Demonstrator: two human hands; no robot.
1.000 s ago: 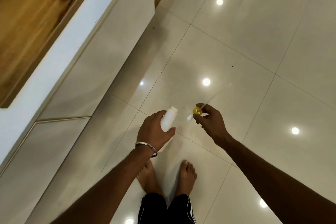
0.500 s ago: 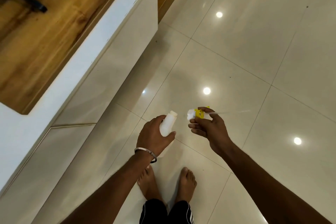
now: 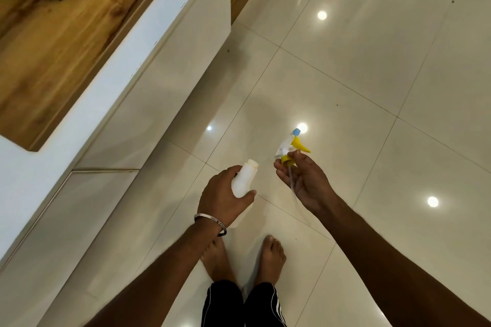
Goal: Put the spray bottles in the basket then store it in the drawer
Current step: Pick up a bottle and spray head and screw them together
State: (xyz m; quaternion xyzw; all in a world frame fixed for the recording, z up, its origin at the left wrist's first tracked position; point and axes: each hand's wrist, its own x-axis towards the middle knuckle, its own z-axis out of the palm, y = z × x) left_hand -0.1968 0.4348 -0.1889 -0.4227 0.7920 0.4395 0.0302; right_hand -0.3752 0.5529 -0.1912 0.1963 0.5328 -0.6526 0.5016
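Between the two hands, over a glossy cream tiled floor (image 3: pixel 358 66), the two parts of a spray bottle are held apart from each other. On the left, the left hand (image 3: pixel 220 200) is wrapped around a white plastic bottle body (image 3: pixel 243 180), fingers curled over its far side and thumb pressed against its near side. The bottle's open neck sticks out above the hand and tilts toward the right hand. A thin metal bracelet (image 3: pixel 211 221) circles the left wrist.

Just beside it, the right hand (image 3: pixel 305 183) is turned palm up and pinches the detached spray head (image 3: pixel 291 147) between thumb and fingertips, gripping it at its yellow collar. The spray head is white with a yellow trigger and a small blue nozzle tip pointing away from the person. Its clear dip tube (image 3: pixel 293 188) hangs down from the collar across the open palm and on past the wrist. The spray head and the bottle neck are near each other but not touching.

Below both hands, the person's bare feet (image 3: pixel 271 257) stand side by side on the tiles, with black shorts bearing white stripes at the bottom edge of the view. Well to the left of the left hand runs a low white cabinet (image 3: pixel 148 82) with flat glossy fronts and a wooden top surface (image 3: pixel 61 42). Neither a basket nor an open drawer shows anywhere. Round ceiling lights reflect as bright spots on the floor.
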